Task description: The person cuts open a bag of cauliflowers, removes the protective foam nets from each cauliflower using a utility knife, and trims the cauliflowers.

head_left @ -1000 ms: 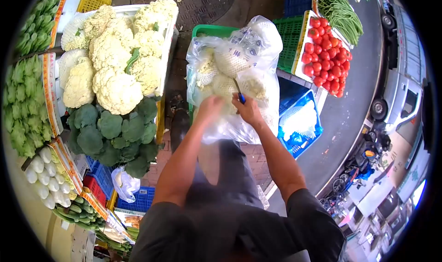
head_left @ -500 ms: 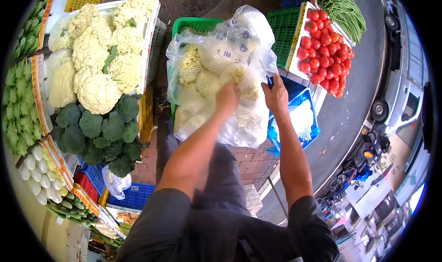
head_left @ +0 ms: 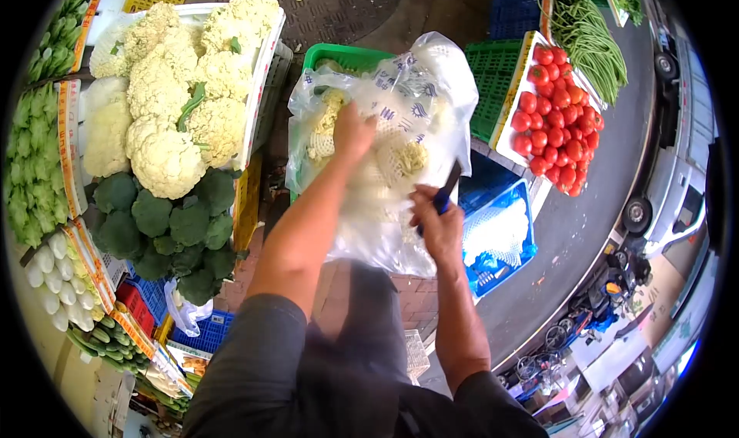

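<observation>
My right hand [head_left: 440, 226] is closed around the dark blue handle of a knife [head_left: 444, 195], its blade pointing up and away from me. It is over the lower right of a big clear plastic bag [head_left: 377, 242] printed with blue characters. Inside the bag are several cauliflowers [head_left: 412, 158] in white foam netting. My left hand [head_left: 354, 134] is at the bag's upper left, against a pale yellow cauliflower [head_left: 331, 113]; its fingers are blurred and partly hidden, so their grip is unclear. The bag sits on a green crate [head_left: 346, 53], whose far rim shows.
At left, a white tray [head_left: 254, 99] holds bare cauliflowers, with broccoli [head_left: 188, 226] in front of it. A blue crate [head_left: 504, 272] with plastic and netting stands to the right. Beyond are tomatoes [head_left: 558, 118], green beans [head_left: 589, 41] and a road [head_left: 573, 261] with a parked vehicle [head_left: 673, 184].
My left hand has moved up and left across the bag. My right hand, with the knife, has come down and left, nearer to me. The view has shifted slightly.
</observation>
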`<act>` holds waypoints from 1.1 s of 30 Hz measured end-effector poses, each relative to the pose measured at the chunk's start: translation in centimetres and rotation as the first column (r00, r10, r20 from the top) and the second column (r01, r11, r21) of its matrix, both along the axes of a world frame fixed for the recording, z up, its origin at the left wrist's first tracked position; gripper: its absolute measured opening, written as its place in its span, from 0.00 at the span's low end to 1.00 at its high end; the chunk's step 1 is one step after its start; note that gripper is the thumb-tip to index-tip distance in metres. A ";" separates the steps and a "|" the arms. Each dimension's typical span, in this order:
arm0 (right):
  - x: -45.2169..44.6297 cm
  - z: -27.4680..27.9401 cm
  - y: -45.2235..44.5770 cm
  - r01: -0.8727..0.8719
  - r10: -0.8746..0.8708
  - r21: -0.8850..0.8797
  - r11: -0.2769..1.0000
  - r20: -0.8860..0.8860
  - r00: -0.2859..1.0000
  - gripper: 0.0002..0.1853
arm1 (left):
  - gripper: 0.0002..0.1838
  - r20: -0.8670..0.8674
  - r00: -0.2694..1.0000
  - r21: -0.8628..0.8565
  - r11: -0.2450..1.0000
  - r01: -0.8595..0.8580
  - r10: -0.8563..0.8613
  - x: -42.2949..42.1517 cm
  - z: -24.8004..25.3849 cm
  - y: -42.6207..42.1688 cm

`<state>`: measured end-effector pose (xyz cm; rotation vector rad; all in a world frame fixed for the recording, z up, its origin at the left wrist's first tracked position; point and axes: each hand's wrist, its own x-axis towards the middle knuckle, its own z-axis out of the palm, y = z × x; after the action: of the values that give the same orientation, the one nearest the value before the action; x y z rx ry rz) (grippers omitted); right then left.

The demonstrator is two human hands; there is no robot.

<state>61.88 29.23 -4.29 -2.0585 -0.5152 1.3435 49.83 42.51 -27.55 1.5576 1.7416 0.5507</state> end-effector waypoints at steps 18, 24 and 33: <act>-6.1 -4.8 -5.4 0.003 -0.039 -0.212 0.977 -0.167 0.985 0.19 | 0.13 0.099 0.986 -0.055 0.990 -0.127 0.132 1.1 -5.1 0.7; -5.7 -4.8 -5.6 0.057 -0.102 -0.249 0.967 -0.170 0.980 0.20 | 0.10 0.145 0.989 0.098 0.995 -0.010 -0.004 0.4 -4.7 0.8; -5.4 -5.5 -8.1 0.047 -0.088 -0.208 0.977 -0.191 0.978 0.20 | 0.24 0.327 0.941 -0.318 0.928 0.197 -0.087 -0.5 -0.2 1.3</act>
<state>56.52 21.14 -9.81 -2.0494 -0.2267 1.5951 49.32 43.77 -27.73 1.2610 1.3861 0.3651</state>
